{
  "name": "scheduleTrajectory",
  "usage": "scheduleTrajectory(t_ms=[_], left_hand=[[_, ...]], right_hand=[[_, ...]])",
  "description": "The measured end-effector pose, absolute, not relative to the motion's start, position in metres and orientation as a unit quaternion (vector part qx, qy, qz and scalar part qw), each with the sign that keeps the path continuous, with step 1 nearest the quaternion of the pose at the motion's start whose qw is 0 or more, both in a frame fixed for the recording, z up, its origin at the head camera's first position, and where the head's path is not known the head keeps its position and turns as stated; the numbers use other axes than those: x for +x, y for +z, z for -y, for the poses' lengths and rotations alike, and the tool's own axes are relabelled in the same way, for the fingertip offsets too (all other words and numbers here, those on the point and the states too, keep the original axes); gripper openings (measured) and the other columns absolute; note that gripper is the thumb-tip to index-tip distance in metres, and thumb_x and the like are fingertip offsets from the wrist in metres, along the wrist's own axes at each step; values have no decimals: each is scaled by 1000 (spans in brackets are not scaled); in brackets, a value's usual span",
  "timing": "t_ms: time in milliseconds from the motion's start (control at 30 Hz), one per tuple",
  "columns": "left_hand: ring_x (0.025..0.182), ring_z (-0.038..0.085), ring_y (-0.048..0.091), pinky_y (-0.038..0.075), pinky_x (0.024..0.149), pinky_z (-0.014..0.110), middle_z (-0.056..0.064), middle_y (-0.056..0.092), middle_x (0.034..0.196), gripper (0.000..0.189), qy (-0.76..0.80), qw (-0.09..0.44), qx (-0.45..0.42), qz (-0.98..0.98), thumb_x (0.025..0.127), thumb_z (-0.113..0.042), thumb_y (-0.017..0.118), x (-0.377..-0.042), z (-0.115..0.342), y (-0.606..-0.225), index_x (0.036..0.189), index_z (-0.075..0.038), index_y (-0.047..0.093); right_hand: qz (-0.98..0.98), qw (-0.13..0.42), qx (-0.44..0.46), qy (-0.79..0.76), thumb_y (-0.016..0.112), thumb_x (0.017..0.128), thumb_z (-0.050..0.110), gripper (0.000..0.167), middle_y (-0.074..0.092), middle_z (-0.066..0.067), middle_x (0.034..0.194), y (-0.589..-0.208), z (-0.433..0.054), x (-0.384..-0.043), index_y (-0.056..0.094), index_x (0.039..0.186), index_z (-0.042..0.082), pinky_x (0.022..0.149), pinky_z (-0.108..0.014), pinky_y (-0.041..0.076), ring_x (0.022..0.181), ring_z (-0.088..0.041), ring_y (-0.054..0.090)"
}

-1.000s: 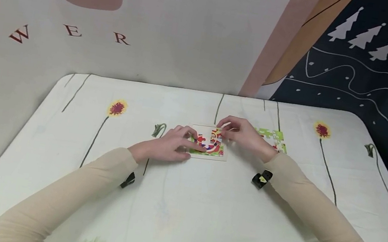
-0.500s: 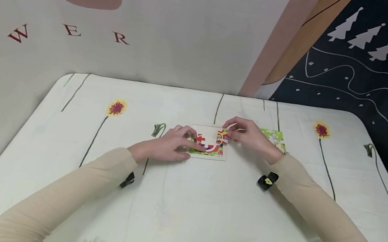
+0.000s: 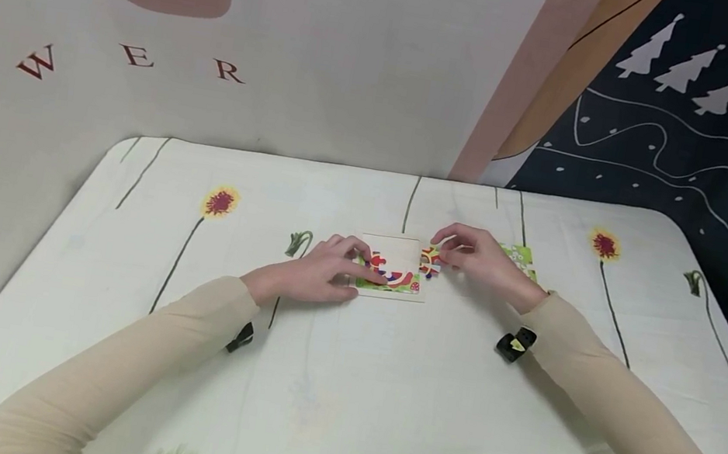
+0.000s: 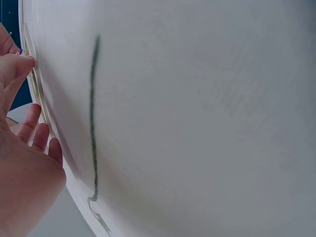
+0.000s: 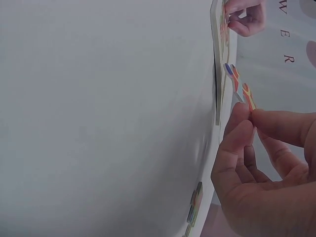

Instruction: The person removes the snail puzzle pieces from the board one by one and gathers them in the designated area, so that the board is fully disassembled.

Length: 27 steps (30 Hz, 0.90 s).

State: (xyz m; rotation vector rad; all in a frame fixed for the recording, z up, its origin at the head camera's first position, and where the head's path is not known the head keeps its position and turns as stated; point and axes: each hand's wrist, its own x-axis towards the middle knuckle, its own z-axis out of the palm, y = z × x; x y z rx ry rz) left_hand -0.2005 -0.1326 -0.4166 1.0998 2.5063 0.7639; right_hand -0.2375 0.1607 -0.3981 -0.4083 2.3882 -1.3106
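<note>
A shallow jigsaw puzzle board (image 3: 388, 299) lies on the table, with red, blue and green puzzle pieces (image 3: 404, 282) along its near side and bare backing at its far side. My left hand (image 3: 318, 271) rests at the board's left edge, fingers reaching over the fitted pieces. Just beyond the right edge, my right hand (image 3: 482, 260) pinches what look like two joined puzzle pieces (image 3: 429, 261), coloured red, yellow and blue. The right wrist view has these joined pieces (image 5: 239, 84) raised between thumb and fingertips, tilted and apart from the board (image 5: 218, 98).
Green and white puzzle pieces (image 3: 521, 259) lie right of the board, partly hidden behind my right hand. The tablecloth (image 3: 348, 381) is white with printed flowers. A patterned wall hanging (image 3: 355, 100) rises behind the table's far edge.
My right hand has drawn the red, yellow and blue pieces rightward out of the puzzle, past the board's edge, baring more backing. The left hand has stayed in place.
</note>
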Motion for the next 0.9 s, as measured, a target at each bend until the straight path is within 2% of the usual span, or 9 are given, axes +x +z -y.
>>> scheduleTrajectory(t_ms=[433,900], left_hand=[[113,25,34,29,93,44,6,41,136,42,267,146,386,-871,91,-15,62,-201,134,-419,131,-30,63],[113,25,34,28,93,44,6,40,136,42,267,152,383,-871,92,-14,62,-199,133,-415,131,-29,63]], right_hand=[[-866,188,-114,-449,58,96,9,20,62,-14,103,-401,-178,-235,63,116,5,79,-35,42,93,-26,56],[-863,180,-121,-457,59,96,8,22,62,-17,107,-395,-201,-228,63,116,2,71,-29,46,90,-26,57]])
